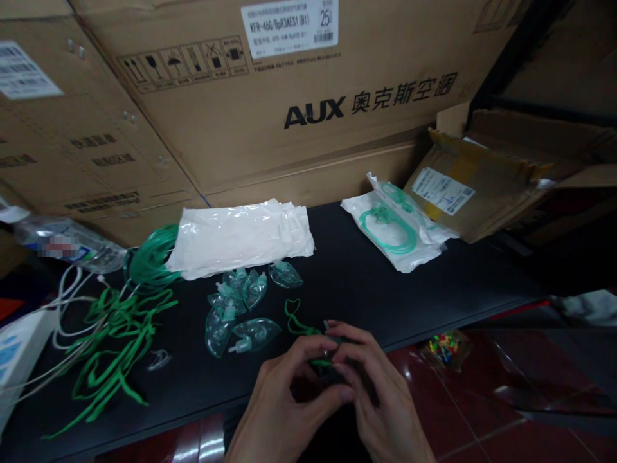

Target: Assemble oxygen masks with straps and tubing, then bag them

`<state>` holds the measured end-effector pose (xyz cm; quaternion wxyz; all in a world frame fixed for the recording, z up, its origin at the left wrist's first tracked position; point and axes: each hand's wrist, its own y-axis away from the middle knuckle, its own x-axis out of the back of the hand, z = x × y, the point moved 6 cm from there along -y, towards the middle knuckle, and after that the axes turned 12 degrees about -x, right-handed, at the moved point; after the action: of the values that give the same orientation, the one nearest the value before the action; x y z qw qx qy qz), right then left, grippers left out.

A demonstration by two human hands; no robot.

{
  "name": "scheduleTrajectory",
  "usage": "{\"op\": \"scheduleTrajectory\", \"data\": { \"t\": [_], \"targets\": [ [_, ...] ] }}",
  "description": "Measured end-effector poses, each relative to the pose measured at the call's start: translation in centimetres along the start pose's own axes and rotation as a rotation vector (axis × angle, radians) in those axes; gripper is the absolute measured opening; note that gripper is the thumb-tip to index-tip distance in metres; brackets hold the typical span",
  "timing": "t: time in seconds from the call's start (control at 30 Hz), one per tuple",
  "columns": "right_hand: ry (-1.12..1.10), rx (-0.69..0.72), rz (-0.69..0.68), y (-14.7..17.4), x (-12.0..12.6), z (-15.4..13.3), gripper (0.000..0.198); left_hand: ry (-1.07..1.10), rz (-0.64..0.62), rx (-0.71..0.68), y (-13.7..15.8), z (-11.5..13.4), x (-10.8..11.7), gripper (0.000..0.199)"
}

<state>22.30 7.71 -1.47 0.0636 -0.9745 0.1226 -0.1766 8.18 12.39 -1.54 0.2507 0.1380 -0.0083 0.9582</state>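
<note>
Just over the table's front edge, my left hand (pixel 292 389) and my right hand (pixel 378 389) meet at the fingertips, both closed. Pinched between them is a thin green elastic strap (pixel 295 319), whose looped end trails onto the table. A small clear plastic tip, which looks like part of a face mask, pokes out by my right fingers; the rest is hidden behind them. Beyond my hands lie several clear green-tinted oxygen masks (pixel 258 334). A tangle of green straps (pixel 108 350) rests at the left, beside small clear pieces (pixel 159 359).
White packets (pixel 236 235) lie at the back, next to coiled green tubing (pixel 153 257). A plastic bottle (pixel 72 241), cables and a power strip (pixel 22 354) occupy the left. Packaged tubing (pixel 390 235) sits before an open carton (pixel 463 177). Large boxes (pixel 216 141) wall the back.
</note>
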Motion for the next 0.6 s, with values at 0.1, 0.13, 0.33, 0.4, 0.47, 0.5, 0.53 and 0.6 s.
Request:
{"op": "scheduleTrajectory", "data": {
  "t": [0.1,0.13,0.33,0.4,0.47,0.5,0.53,0.6],
  "targets": [
    [0.082,0.008,0.001,0.1,-0.2,-0.1,0.028,-0.03,0.0,-0.017,-0.1,0.0,-0.4,0.026],
    [0.111,0.016,0.002,0.1,-0.2,-0.2,0.028,-0.056,0.005,-0.028,-0.1,0.0,-0.4,0.025],
    [0.284,0.076,0.007,0.6,-0.1,-0.3,0.031,-0.254,0.028,-0.093,-0.1,0.6,-0.1,0.026],
    [0.334,0.098,0.027,0.8,0.0,-0.5,0.03,-0.295,0.042,-0.117,0.1,0.9,0.0,0.025],
    [0.373,0.108,0.079,0.8,0.4,-0.8,0.028,-0.326,0.064,-0.129,0.4,1.0,0.2,0.024],
    [0.386,0.111,0.11,0.7,0.6,-1.0,0.026,-0.338,0.069,-0.132,0.5,1.0,0.3,0.023],
    [0.396,0.106,0.14,0.6,0.9,-1.1,0.025,-0.347,0.072,-0.135,0.5,0.9,0.4,0.023],
    [0.412,0.087,0.191,0.4,1.5,-1.2,0.025,-0.359,0.067,-0.136,0.6,0.8,0.6,0.022]
  ]
}}
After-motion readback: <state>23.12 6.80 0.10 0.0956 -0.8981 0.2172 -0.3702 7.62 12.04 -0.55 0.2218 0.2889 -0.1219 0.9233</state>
